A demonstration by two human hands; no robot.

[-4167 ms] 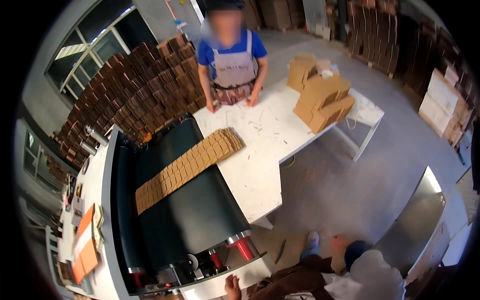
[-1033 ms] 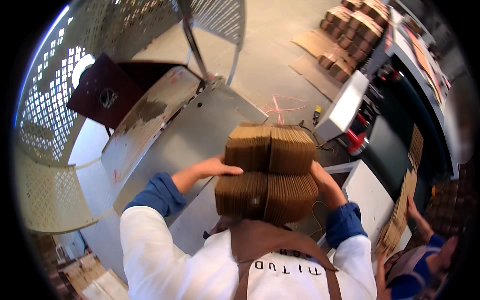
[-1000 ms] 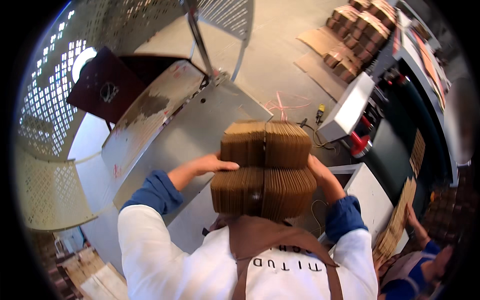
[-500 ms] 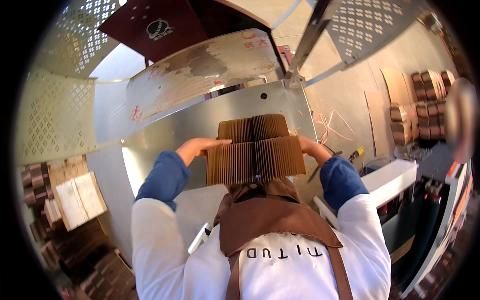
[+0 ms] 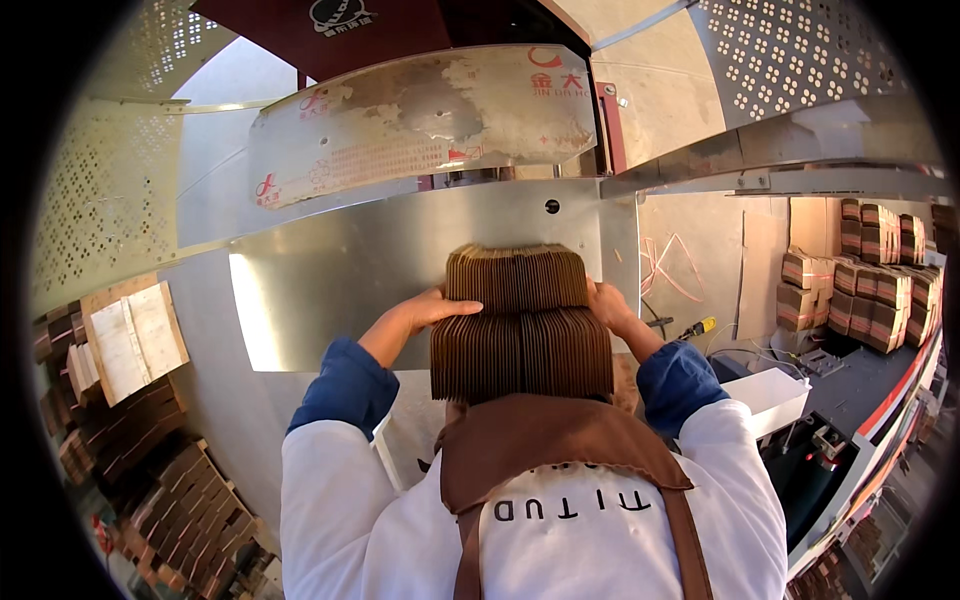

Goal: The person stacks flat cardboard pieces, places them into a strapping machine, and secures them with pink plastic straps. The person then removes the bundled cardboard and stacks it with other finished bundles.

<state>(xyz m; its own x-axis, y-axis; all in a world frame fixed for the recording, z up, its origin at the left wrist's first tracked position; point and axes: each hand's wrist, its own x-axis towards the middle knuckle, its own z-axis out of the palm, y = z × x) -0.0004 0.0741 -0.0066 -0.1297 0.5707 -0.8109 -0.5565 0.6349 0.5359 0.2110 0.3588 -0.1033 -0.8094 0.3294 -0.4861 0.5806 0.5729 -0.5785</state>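
A thick stack of brown cardboard pieces [image 5: 522,350] stands on edge before my chest, its thin edges facing up. It has a wider near part and a narrower far part with rounded corners. My left hand [image 5: 425,312] presses its left side, thumb lying along the step between the two parts. My right hand [image 5: 612,305] grips the right side; its fingertips are partly hidden by the stack. Under and beyond the stack lies a shiny metal table [image 5: 340,280].
A stained metal plate [image 5: 400,125] and a dark red machine panel [image 5: 400,40] stand beyond the table. Perforated guards [image 5: 800,60] flank it. Bundled cardboard stacks [image 5: 860,290] stand at right, more cardboard [image 5: 190,520] at lower left. A white box-like part [image 5: 765,400] sits near my right elbow.
The split in the far part of the stack has closed up, and its pieces now sit evenly together. Both hands stay on its sides. My view has shifted, showing more of the right side.
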